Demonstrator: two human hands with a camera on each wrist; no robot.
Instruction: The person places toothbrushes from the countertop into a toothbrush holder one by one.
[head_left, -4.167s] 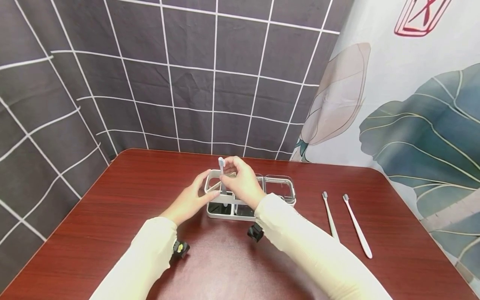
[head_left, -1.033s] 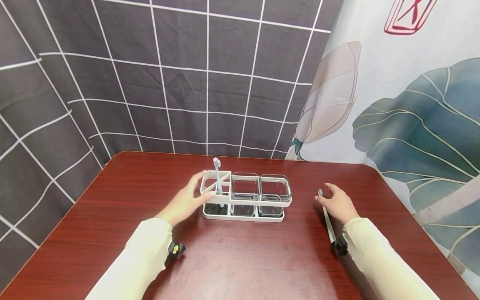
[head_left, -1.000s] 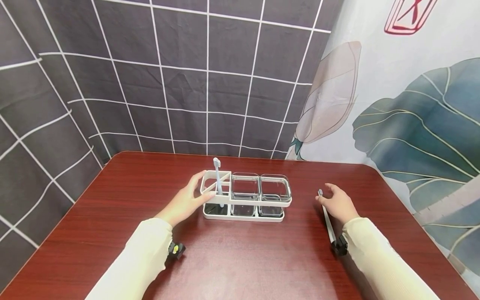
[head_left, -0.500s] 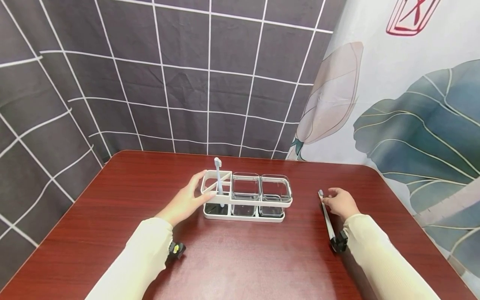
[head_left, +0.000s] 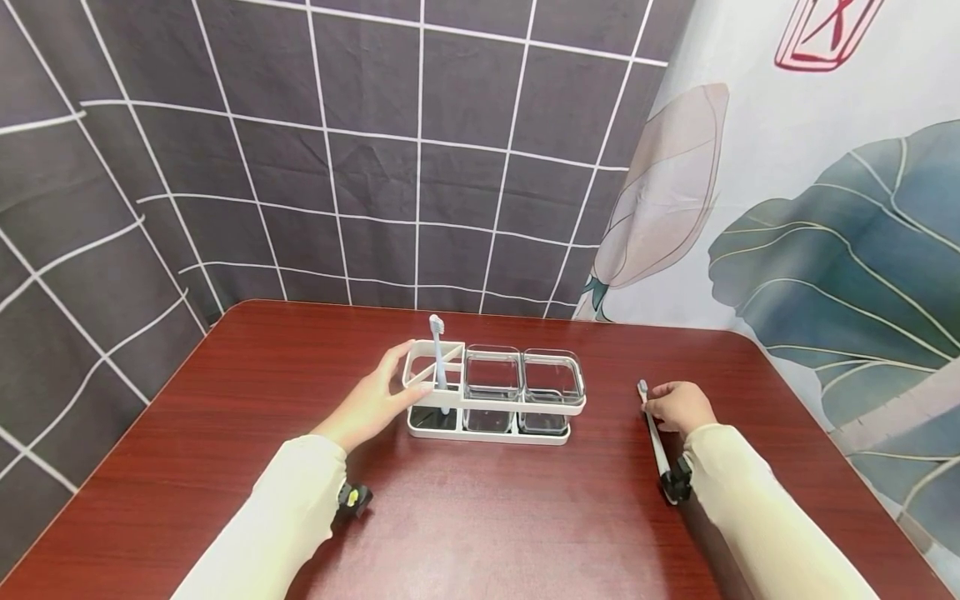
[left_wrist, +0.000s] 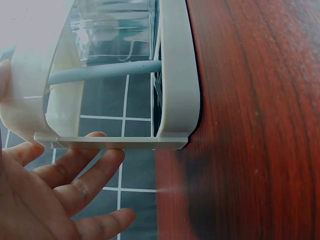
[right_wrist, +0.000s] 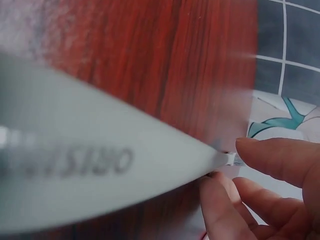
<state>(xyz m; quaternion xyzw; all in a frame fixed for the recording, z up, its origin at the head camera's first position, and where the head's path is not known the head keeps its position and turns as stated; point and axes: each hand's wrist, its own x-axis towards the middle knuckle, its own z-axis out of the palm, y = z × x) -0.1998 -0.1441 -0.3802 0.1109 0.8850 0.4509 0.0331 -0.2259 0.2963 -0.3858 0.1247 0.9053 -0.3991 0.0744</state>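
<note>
One brush racked, head view: the pale-blue standing toothbrush (head_left: 439, 358) tilts slightly in the left section of the white rack (head_left: 487, 404), bristles above the rim; I judge that part done.
Other sections, head view: two clear cups (head_left: 491, 372) fill them.
One brush left, head view: the white lying toothbrush (head_left: 659, 448) is on the bench (head_left: 465, 533), right of the rack and well apart from it, bristles toward the far edge; getting it racked is what I judge remains.
My hands, head view: my left grip (head_left: 371, 404) spans the rack's left end, thumb on the near side; my right grip (head_left: 681, 406) is at the lying toothbrush's neck.
Bench and room, head view: reddish-brown wood grain, a pale sheen nearest me; beyond hangs a dark grey grid cloth (head_left: 375, 175), and at the right a white curtain (head_left: 862, 250) with a big leaf print.
Rack end, left wrist view: my left grip holds the rack lightly, fingertips against its end, little finger off it; the standing toothbrush's handle runs between the two tiers.
Brush neck, right wrist view: my right grip is narrow, pinching the neck just below the bristles; blurred dark lettering marks the handle.
</note>
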